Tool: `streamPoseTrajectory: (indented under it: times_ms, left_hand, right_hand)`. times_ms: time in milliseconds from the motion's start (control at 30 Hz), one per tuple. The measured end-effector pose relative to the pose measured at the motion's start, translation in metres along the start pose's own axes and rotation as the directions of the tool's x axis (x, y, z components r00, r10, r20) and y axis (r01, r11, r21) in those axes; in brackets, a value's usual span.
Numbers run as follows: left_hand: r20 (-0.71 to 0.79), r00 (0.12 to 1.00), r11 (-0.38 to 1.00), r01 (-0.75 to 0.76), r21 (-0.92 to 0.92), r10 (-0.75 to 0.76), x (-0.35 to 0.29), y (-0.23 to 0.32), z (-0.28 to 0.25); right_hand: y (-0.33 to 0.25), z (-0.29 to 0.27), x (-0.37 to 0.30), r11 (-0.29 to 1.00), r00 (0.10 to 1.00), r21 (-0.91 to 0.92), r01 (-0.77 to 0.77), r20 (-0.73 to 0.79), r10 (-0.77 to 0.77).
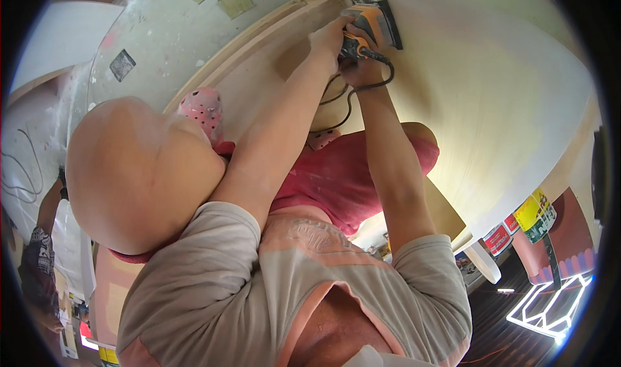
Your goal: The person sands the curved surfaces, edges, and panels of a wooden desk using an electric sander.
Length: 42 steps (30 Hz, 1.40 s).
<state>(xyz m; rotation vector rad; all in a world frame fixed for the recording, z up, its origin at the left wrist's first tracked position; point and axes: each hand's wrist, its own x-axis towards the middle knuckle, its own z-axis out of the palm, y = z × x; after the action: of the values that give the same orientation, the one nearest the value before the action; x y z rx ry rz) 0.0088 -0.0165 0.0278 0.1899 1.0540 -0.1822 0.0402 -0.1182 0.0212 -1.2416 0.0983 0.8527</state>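
Note:
An orange and black electric sander (372, 21) is at the top of the view, its black pad edge resting against a large pale curved panel (491, 101). My left hand (328, 42) wraps the sander's body from the left. Closer to me, my right hand (363, 71) grips its rear end, where the black power cord (390, 74) comes out. The cord loops past my right wrist and runs back between my forearms. Fingers of both hands are partly hidden by the tool.
My bare knee (142, 173) and pink clogs (204, 111) are beside the panel's wooden rim (220, 59). Worn sandpaper pieces (121, 65) lie on the dusty floor. Paint cans (498, 237) stand at right. Another person's arm (48, 205) shows at far left.

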Motion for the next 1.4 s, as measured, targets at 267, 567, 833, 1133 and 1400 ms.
streamPoseTrajectory:
  times_ms: [267,567,833,1133,1400]
  left_hand:
    - [-0.112,0.99,0.978,-0.063,0.199,0.087,-0.055,0.001,0.025]
    - [-0.043,0.997,0.992,-0.066,0.109,0.071,-0.029,0.032,0.011]
    - [0.031,0.999,0.995,0.009,0.104,-0.012,0.011,0.032,-0.012]
    - [0.018,0.998,0.99,0.064,0.127,-0.067,0.018,0.025,-0.014]
    - [0.046,0.997,0.979,0.051,0.199,-0.061,-0.026,0.009,0.008]
  right_hand:
    - [-0.05,0.029,-0.026,0.946,0.98,0.264,-0.188,-0.013,0.198]
    - [-0.028,0.038,0.011,0.964,0.962,0.134,-0.231,-0.118,0.247]
    - [-0.008,0.037,0.028,0.956,0.955,0.16,-0.245,-0.13,0.266]
    - [-0.004,0.025,0.027,0.945,0.95,0.175,-0.276,-0.099,0.295]
    - [-0.033,0.017,-0.01,0.94,0.938,0.207,-0.272,-0.16,0.306]
